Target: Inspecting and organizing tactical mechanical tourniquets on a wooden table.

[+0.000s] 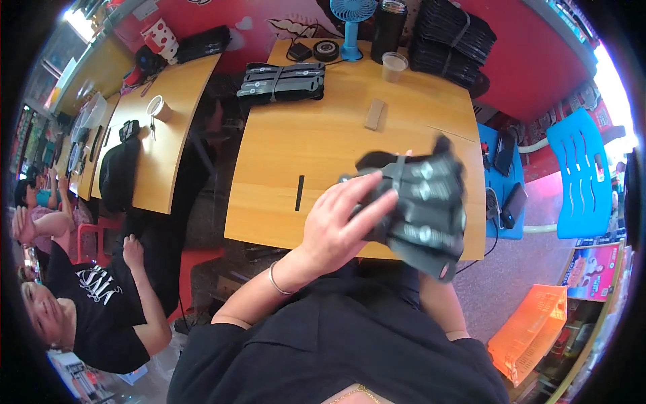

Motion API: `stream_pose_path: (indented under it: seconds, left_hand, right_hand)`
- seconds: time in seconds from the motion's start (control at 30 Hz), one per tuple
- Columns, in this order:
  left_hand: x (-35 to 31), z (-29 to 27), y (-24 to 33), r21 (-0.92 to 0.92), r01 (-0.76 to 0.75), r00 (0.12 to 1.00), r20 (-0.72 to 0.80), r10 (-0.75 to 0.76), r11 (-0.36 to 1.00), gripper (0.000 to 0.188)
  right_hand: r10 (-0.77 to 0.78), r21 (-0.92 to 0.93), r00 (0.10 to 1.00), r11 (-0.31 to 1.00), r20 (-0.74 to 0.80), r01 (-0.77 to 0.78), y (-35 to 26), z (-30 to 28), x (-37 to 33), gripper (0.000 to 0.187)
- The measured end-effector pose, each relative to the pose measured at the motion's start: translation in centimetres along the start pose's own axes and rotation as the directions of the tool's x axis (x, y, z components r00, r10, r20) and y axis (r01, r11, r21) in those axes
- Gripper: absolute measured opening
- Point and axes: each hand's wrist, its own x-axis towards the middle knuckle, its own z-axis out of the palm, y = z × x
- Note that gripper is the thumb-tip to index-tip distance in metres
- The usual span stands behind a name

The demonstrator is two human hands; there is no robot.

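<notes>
A thick bundle (pixel 431 215) of dark grey and black strap-like fabric pieces with white print is held tilted above the table's near right part, blurred by motion. A grey band (pixel 399 174) runs round it. My left hand (pixel 343 219) grips the bundle's left side, fingers and thumb near the band, a bangle on the wrist. My right forearm (pixel 441 303) reaches up behind the bundle, which hides nearly all of that hand as it supports the bundle from beneath. A similar banded bundle (pixel 282 82) lies at the table's far left.
On the wooden table (pixel 276 155) are a black strip (pixel 299 193), a small brown piece (pixel 375 114), tape roll (pixel 326 50), blue fan (pixel 351 27), black bottle (pixel 389 30), plastic cup (pixel 394 66) and black stack (pixel 451 40). A person (pixel 101 303) sits left; an orange crate (pixel 528 333) stands right.
</notes>
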Motion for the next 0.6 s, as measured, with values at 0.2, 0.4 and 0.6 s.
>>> stream_pose_path:
  seconds: [0.2,0.4,0.6]
  left_hand:
    - [-0.5,0.3,-1.3,0.059,-0.177,0.976,-0.118,0.183,0.982,0.025]
    - [-0.7,0.3,-1.1,0.131,-0.182,0.978,-0.082,0.193,0.975,0.02]
    - [-0.9,0.6,-1.5,0.091,-0.154,0.979,-0.122,0.164,0.984,0.018]
  right_hand:
    - [0.177,0.754,0.822,0.331,0.541,-0.567,2.9,-2.4,2.6,0.048]
    - [0.243,0.766,0.847,0.361,0.474,-0.532,2.1,-2.1,1.9,0.055]
    - [0.172,0.769,0.917,0.501,0.36,-0.396,3.5,-2.9,1.4,0.049]
